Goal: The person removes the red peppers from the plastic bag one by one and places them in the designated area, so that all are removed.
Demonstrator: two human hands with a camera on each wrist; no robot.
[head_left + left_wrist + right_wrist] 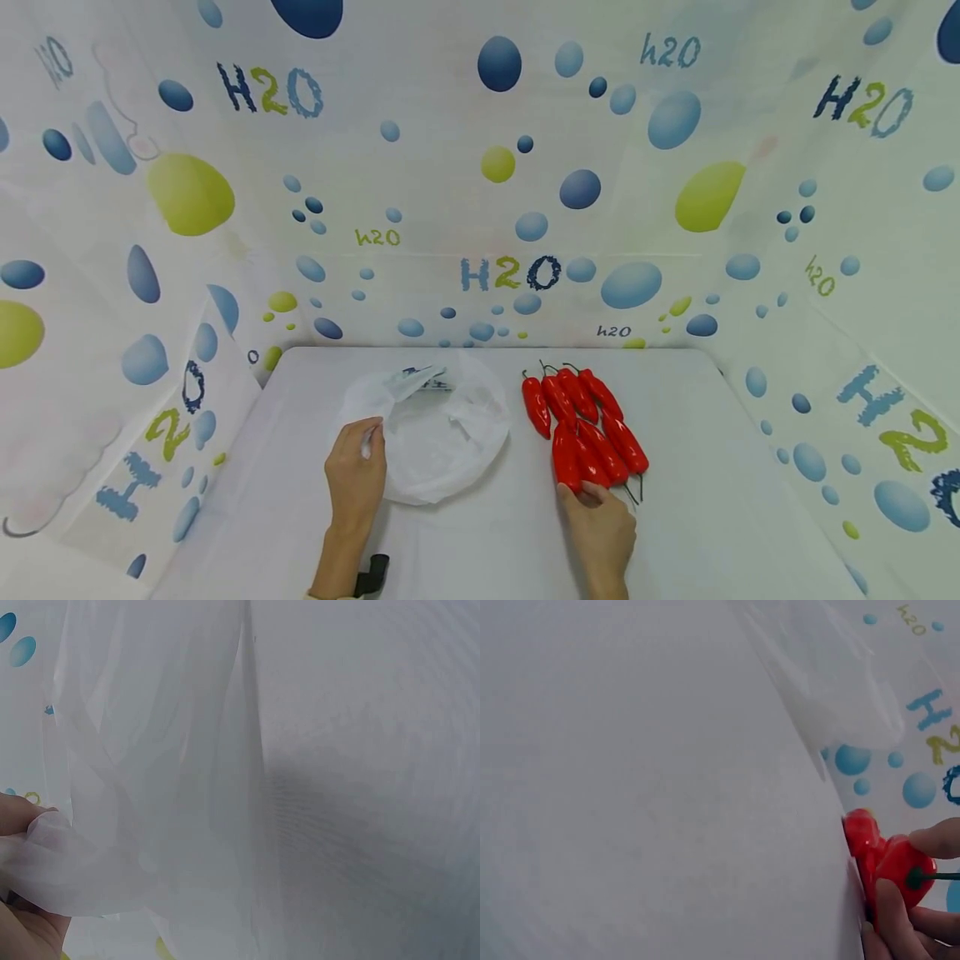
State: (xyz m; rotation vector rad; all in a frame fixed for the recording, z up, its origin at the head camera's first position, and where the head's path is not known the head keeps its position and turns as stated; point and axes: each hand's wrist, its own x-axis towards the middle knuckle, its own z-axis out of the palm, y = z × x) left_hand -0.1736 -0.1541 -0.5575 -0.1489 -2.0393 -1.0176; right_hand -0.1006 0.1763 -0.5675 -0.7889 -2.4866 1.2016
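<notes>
In the head view a thin white plastic bag [431, 479] lies spread on the table, left of the middle, its mouth partly open. My left hand [356, 475] pinches its left edge between thumb and fingers; in the left wrist view the film [165, 765] hangs from that grip. On the right lies a group of several glossy red peppers with green stems. My right hand [600, 529] grips the stem end of the nearest left red pepper [566, 454]. The right wrist view shows thumb and fingers around this pepper [901, 862], its green stem pointing out between them.
Other red peppers [576, 393] lie in two rows beyond and beside the gripped one. White cloth covers the table [697, 533]. Behind and at both sides stand sheets [420, 167] printed with blue and green dots. A black strap piece [372, 575] shows near the left wrist.
</notes>
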